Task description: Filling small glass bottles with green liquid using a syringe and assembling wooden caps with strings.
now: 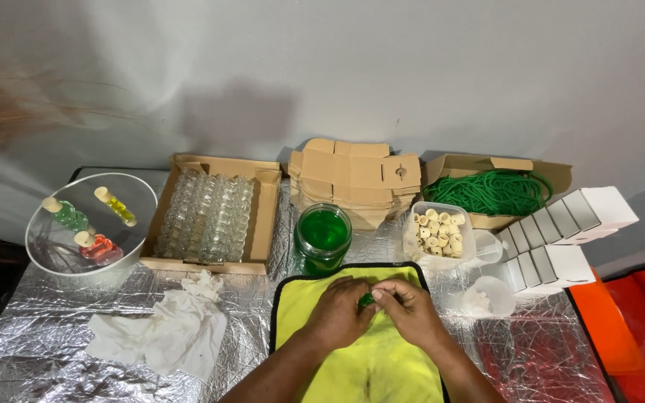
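Green liquid (322, 227) in glass jar (322, 260)

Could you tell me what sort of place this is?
Probably a small home packing station: a foil-covered table against a plain wall holds a carton of empty glass bottles, a jar of green liquid, a tub of corks and flat cardboard boxes.

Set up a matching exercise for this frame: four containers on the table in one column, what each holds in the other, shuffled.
1. white bowl
2. glass jar
3. clear plastic tub
4. open cardboard box

A. green liquid
B. pale corks
C. three small filled bottles
D. rows of empty glass bottles

Pairs: 1-C, 2-A, 3-B, 4-D
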